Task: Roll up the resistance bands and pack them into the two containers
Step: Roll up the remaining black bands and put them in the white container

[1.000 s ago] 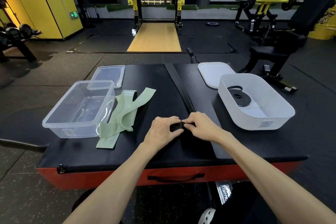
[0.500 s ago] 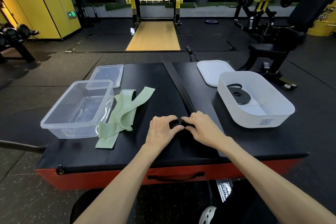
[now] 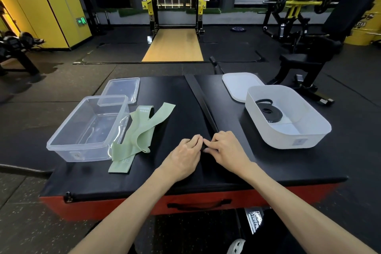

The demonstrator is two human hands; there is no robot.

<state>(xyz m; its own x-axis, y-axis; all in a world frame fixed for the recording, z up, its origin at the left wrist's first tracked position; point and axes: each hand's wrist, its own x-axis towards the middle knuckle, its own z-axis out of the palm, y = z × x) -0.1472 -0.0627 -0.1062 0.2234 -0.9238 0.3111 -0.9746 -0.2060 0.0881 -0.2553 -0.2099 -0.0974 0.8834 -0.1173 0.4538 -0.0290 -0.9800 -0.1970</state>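
Together the left hand (image 3: 183, 154) and right hand (image 3: 227, 149) curl their fingers around a small black band (image 3: 204, 147) roll, pinching it on the black mat (image 3: 181, 105).

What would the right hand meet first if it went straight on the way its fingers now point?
The right hand points left, so it would first push into the black band roll it pinches, then the left hand, almost touching behind it. Depth is unclear.
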